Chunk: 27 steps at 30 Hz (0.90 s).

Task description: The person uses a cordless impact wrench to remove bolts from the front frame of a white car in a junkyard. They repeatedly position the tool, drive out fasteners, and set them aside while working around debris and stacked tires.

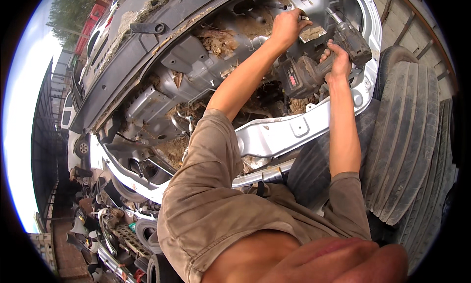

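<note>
My right hand is wrapped round the grip of a cordless impact wrench. Its dusty body is dark, and a silver shaft points away toward the far side of the engine bay. The bulky battery hangs to the left of the grip. Farther off, my left hand has its fingers closed on a small shiny metal piece, too small to name exactly. Both hands are over the right end of a stripped silver car's engine bay. The wrench's tip and the left fingers are apart.
Dry leaves and dirt lie in the bay. A silver front crossmember runs between me and it. Large worn tires stand close on my right. Scrap parts are heaped at the lower left, with a white vehicle beyond.
</note>
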{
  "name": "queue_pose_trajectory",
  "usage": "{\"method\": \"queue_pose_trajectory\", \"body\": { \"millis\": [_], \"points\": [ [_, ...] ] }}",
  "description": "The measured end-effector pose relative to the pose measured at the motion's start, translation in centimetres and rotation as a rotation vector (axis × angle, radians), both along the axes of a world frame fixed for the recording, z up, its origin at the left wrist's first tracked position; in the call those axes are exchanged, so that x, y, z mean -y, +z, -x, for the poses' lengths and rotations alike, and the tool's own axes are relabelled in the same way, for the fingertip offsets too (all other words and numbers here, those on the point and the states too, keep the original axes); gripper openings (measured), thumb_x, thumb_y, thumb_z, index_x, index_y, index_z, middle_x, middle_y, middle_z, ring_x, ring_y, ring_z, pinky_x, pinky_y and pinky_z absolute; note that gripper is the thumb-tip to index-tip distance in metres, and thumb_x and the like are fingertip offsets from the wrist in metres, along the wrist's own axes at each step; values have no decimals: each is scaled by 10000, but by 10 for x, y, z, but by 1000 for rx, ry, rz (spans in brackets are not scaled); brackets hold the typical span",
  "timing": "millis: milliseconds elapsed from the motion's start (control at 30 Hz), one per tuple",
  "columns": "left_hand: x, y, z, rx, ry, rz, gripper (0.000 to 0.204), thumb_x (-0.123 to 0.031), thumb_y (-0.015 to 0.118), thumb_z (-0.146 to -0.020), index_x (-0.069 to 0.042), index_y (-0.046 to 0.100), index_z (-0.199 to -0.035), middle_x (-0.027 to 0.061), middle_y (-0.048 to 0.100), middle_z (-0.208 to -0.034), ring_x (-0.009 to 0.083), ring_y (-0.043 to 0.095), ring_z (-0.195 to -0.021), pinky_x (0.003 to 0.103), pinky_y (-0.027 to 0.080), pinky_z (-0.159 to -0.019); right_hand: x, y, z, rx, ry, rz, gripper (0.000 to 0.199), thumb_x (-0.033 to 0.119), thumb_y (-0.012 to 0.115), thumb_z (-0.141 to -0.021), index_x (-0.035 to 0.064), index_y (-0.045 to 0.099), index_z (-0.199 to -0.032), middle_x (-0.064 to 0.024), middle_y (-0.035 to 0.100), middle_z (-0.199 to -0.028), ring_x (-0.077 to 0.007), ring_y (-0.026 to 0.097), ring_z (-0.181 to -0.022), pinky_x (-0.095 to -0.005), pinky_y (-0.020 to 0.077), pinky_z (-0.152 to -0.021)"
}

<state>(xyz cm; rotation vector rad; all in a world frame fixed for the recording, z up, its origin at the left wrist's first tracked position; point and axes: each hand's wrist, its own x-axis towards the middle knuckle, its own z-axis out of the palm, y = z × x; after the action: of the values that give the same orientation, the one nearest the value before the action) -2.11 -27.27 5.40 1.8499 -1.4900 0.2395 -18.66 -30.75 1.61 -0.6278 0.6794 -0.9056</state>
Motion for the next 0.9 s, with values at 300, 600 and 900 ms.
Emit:
{"method": "queue_pose_trajectory", "body": {
  "millis": [300, 600, 900],
  "points": [
    [-114, 15, -28, -1868, -605, 162, 341, -444, 577, -855, -125, 474, -794, -61, 235, -583, 70, 218, -478, 216, 214, -422, -1, -5, -8, 51, 184, -169, 124, 177, 591, -806, 94, 552, -889, 4, 486, -614, -136, 486, -540, -292, 412, -541],
    [-278, 53, -5, -2195, -652, 465, 359, -455, 511, -882, -97, 489, -882, -47, 238, -594, 63, 227, -465, 199, 229, -398, 5, -23, -10, 45, 328, -174, 173, 175, 557, -834, 90, 569, -983, 8, 501, -648, -142, 506, -583, -312, 432, -619],
    [-347, -5, -29, -2117, -409, 636, 370, -453, 387, -967, -105, 504, -915, -16, 316, -591, 91, 266, -459, 232, 230, -417, 21, -34, -13, -1, 353, -95, 144, 172, 578, -810, 69, 590, -910, -24, 523, -653, -178, 510, -590, -354, 431, -638]
  ]
}}
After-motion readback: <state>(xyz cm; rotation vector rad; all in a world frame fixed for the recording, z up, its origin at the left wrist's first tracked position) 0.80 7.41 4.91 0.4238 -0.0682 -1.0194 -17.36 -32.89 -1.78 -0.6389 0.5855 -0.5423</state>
